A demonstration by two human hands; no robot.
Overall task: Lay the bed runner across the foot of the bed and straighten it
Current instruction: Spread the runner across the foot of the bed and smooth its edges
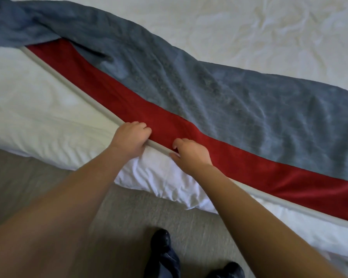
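Soft, even daylight-like light, no hard shadows; faint shading under the white duvet edge onto the carpet. White bedding at upper right slightly washed out, low detail. Wide-angle bending: bed edge runs diagonal and curves toward the frame edges. Forearms at the bottom corners large and soft. Upper left corner dark and blurred. Overall slightly soft, compressed.

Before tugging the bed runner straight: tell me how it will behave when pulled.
The bed runner looks floppy: its grey side lies rumpled and bunched at far left. Likely light, so a tug by the left hand and right hand may shift it unevenly.
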